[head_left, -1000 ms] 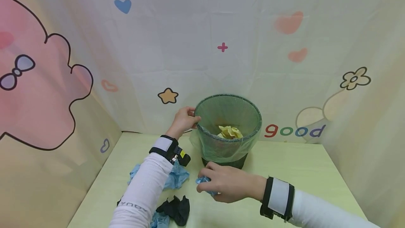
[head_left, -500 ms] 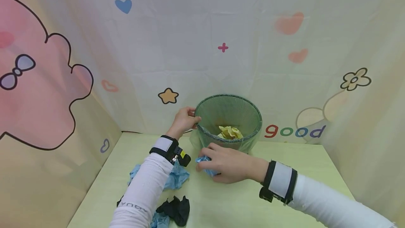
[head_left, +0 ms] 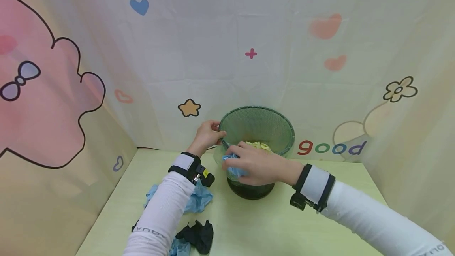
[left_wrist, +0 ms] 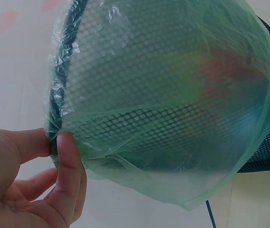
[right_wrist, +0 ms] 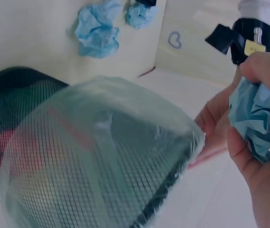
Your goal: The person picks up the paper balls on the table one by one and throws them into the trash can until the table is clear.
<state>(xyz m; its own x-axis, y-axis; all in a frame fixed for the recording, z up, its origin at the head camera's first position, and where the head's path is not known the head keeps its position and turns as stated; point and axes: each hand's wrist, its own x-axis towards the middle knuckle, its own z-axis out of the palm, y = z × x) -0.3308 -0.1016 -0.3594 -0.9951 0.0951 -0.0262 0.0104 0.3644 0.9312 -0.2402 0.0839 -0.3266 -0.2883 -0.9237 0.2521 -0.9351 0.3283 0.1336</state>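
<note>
A dark mesh wastebasket (head_left: 250,191) lined with a green plastic bag (left_wrist: 173,142) stands at the back of the table. My left hand (head_left: 206,136) pinches its rim on the left side, thumb and fingers over the bag's edge. In my right hand (head_left: 261,163) is a crumpled ball of blue paper (right_wrist: 256,116), gripped between thumb and fingers. That hand is in front of the basket, overlapping its near rim in the head view. Crumpled yellow paper (head_left: 259,145) lies inside the basket, and something red (right_wrist: 18,147) shows through the mesh in the right wrist view.
Left of the basket lie crumpled blue paper (head_left: 199,198) and, nearer the front, a black crumpled piece (head_left: 199,237) beside another blue paper ball (head_left: 180,247). The left forearm partly covers them. A printed curtain (head_left: 213,50) hangs right behind the basket.
My right hand has risen from low in front of the basket toward its near rim, carrying the blue paper ball. The left hand has stayed on the rim.
</note>
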